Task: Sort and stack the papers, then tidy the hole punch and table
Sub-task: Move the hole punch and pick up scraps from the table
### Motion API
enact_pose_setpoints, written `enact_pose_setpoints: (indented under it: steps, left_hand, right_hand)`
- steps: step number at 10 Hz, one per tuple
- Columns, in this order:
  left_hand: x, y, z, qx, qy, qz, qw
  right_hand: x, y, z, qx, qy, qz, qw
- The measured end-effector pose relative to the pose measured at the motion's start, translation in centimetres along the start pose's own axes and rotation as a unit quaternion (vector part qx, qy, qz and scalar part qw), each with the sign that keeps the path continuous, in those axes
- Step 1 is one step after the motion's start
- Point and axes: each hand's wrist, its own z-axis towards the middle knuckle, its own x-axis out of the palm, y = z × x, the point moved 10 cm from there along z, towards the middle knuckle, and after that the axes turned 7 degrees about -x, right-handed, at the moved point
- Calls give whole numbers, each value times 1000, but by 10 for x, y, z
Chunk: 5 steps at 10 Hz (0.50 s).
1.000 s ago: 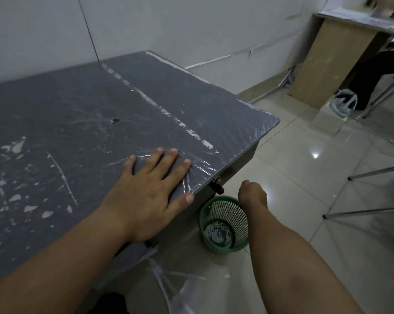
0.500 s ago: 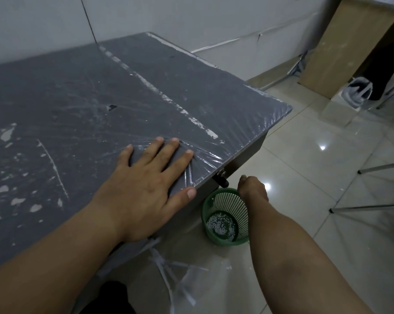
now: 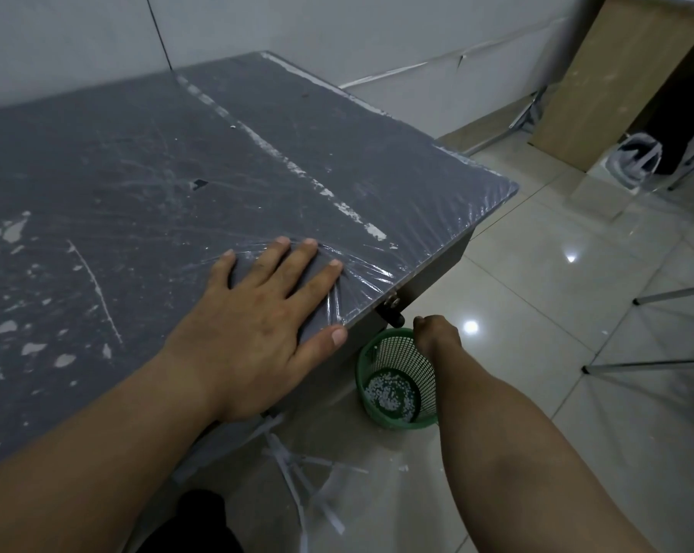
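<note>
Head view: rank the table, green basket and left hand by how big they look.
1. Table.
2. Left hand, though nearness to the camera inflates it.
3. Basket, partly hidden by the right arm; close to the hand.

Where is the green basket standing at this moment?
In the head view, the green basket stands on the floor just beyond the table's near edge, right of the left hand, directly below the right hand.

Head-worn, looking forward and steeply down. Close over the plastic-wrapped dark grey table [image 3: 145, 161], glossy tiled floor [image 3: 576, 413] at right.
</note>
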Motion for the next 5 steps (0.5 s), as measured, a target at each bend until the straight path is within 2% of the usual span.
enact_pose_setpoints:
  steps: [1,5]
  left_hand:
    - [0,0,0,0,2,-6,1000]
    - [0,-2,3,-3,2,-8,1000]
  right_hand:
    - [-1,-2,-3,5,-9,25,1000]
    - [0,-5,-14,30,-7,11,999]
